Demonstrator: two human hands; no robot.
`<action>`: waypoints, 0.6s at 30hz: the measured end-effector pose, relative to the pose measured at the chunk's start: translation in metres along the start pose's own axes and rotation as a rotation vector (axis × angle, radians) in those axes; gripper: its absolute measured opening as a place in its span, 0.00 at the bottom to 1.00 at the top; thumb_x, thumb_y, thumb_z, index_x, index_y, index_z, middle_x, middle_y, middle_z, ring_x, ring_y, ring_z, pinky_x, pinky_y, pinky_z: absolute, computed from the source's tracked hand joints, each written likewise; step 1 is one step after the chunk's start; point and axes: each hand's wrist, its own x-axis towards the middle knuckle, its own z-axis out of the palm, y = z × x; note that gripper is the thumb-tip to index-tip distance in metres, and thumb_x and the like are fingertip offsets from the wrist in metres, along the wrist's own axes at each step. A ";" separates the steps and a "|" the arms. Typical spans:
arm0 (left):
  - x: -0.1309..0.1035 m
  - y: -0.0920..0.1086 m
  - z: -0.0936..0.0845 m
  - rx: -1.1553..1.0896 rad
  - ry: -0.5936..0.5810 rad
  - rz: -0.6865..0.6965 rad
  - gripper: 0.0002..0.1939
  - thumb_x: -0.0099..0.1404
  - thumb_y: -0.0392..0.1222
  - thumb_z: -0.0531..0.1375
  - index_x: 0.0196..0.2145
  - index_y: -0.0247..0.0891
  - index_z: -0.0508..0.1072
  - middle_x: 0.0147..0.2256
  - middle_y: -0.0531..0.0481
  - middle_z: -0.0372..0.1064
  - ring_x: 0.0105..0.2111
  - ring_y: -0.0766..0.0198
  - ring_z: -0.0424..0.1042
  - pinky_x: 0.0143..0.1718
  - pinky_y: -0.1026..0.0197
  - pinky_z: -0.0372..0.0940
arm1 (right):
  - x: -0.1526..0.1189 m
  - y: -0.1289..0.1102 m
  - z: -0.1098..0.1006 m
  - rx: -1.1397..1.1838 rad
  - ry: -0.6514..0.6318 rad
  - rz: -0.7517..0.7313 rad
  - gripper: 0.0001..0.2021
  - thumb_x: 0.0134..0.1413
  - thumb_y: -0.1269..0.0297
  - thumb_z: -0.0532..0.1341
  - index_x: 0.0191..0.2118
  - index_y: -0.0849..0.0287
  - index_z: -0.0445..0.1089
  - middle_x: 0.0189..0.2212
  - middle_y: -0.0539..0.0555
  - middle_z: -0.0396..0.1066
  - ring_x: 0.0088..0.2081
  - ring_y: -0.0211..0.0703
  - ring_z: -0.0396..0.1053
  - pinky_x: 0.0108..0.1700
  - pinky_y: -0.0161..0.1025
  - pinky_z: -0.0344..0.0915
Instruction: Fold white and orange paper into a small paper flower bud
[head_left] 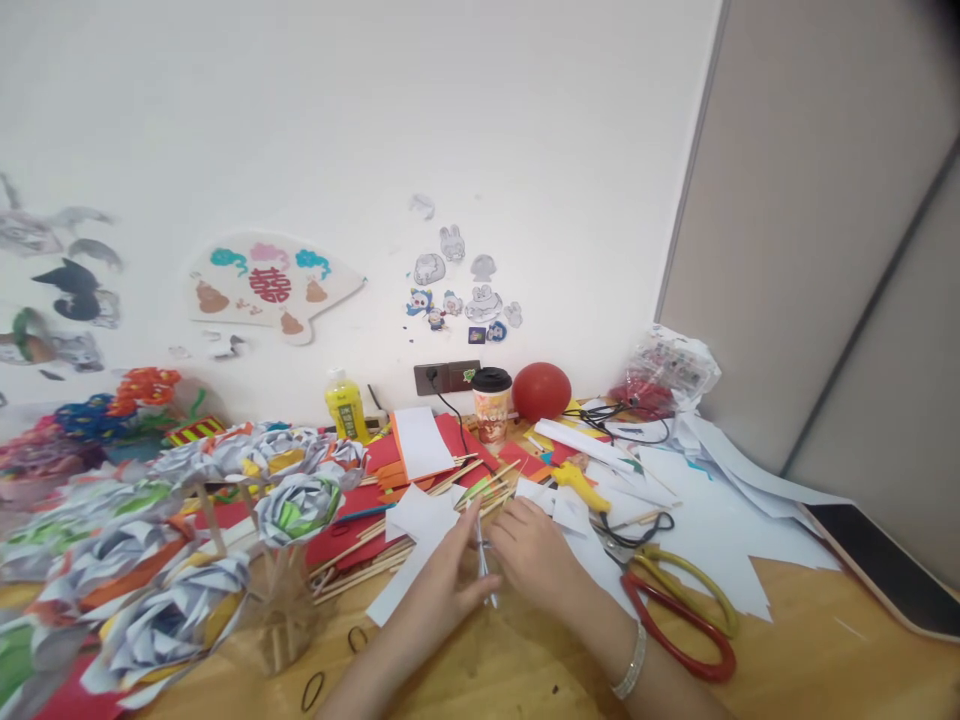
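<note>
Both of my hands meet over the front middle of the wooden table. Between them is a narrow folded piece of white paper (483,560), seen nearly edge-on. My left hand (442,580) is closed on its left side, thumb pointing right along the lower part. From the right, my right hand (536,550) has its fingers curled at the paper's upper part, fingertips partly hidden. Loose white paper sheets (409,580) and thin wooden sticks (367,562) lie just behind and to the left of the hands.
Folded paper flowers (169,610) crowd the left. Scissors (682,610) with red and yellow handles lie right of my right arm, near a yellow glue gun (581,487). A lidded cup (493,405), yellow bottle (346,405) and red balloon (541,391) stand by the wall. A tablet (889,565) lies far right.
</note>
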 end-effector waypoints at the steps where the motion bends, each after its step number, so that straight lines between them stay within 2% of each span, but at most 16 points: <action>1: -0.001 0.002 -0.002 0.118 -0.009 0.028 0.38 0.54 0.44 0.61 0.59 0.41 0.50 0.57 0.40 0.54 0.57 0.52 0.52 0.57 0.49 0.48 | -0.001 0.000 0.002 0.024 -0.005 -0.002 0.03 0.52 0.73 0.56 0.33 0.61 0.66 0.30 0.54 0.67 0.35 0.44 0.60 0.38 0.40 0.58; 3: -0.003 0.004 -0.007 0.288 -0.007 0.054 0.36 0.56 0.44 0.58 0.60 0.42 0.49 0.61 0.41 0.45 0.60 0.52 0.45 0.58 0.47 0.44 | -0.002 0.001 0.004 0.062 -0.012 -0.003 0.04 0.53 0.74 0.55 0.34 0.62 0.66 0.31 0.54 0.67 0.34 0.44 0.61 0.35 0.38 0.58; 7: -0.002 0.007 -0.015 0.447 -0.021 0.064 0.38 0.55 0.47 0.59 0.60 0.42 0.48 0.62 0.41 0.39 0.60 0.51 0.45 0.57 0.47 0.47 | -0.002 0.000 0.004 0.090 0.001 0.002 0.03 0.55 0.73 0.55 0.33 0.61 0.66 0.29 0.53 0.67 0.33 0.43 0.61 0.34 0.38 0.58; 13: 0.000 0.009 -0.023 0.614 -0.023 0.110 0.40 0.46 0.53 0.65 0.55 0.39 0.58 0.59 0.36 0.50 0.57 0.47 0.53 0.55 0.47 0.51 | -0.001 0.000 0.000 0.161 0.009 -0.015 0.05 0.56 0.72 0.53 0.34 0.61 0.65 0.32 0.54 0.68 0.37 0.43 0.61 0.37 0.38 0.59; 18: -0.001 0.013 -0.018 0.652 0.020 0.110 0.44 0.44 0.57 0.64 0.55 0.35 0.58 0.56 0.33 0.55 0.55 0.44 0.56 0.54 0.45 0.53 | -0.002 -0.001 0.001 0.146 0.050 -0.010 0.10 0.56 0.73 0.50 0.27 0.60 0.63 0.26 0.53 0.66 0.32 0.42 0.60 0.33 0.38 0.58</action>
